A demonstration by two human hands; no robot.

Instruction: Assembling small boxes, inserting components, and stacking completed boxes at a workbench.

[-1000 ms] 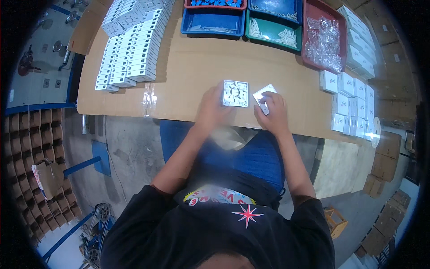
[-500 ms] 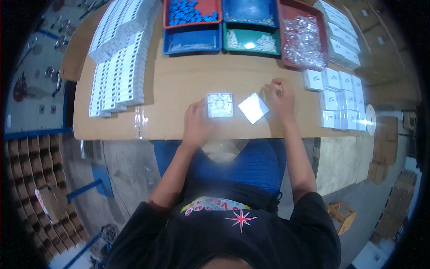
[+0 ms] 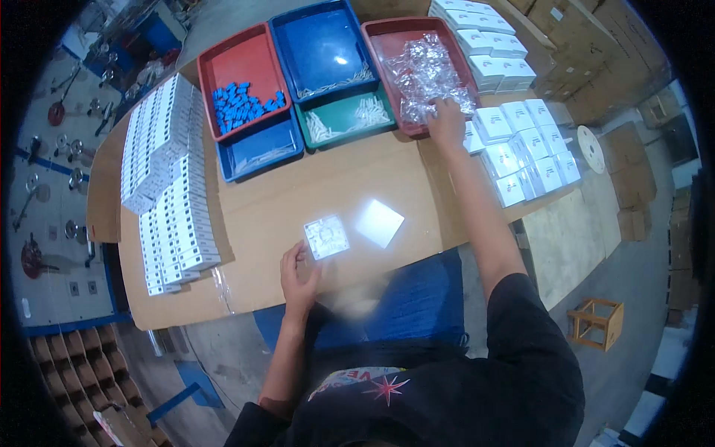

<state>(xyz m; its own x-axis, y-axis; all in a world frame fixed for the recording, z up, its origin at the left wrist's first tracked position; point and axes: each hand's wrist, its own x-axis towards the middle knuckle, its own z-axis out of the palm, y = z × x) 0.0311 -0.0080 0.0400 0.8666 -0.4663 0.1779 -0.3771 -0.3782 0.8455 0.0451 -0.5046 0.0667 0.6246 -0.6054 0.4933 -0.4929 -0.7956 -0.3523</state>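
My left hand (image 3: 299, 283) rests at the near side of the table, its fingers apart and holding nothing. Its fingertips are beside a square white plate (image 3: 326, 237) whose moulded inner side faces up. A smooth white square cover (image 3: 380, 223) lies just right of that plate, turned at an angle. My right hand (image 3: 448, 125) reaches to the near right part of a red tray (image 3: 378, 31). Its bent fingers are down at the clear plastic packets (image 3: 428, 71) heaped there; the fingertips are hidden, so any grip on a packet does not show.
Left of the packets stand a blue tray (image 3: 316, 45), a green tray (image 3: 331, 141) with white plugs, a red tray (image 3: 238, 63) with blue pieces, and a smaller blue tray (image 3: 257, 153). White boxes are stacked at left (image 3: 160, 149) and right (image 3: 521, 145).
My right hand has moved from beside the white cover out to the packet tray. My left hand has loosened from the plate's edge. The view has shifted and tilted, showing more of the trays.
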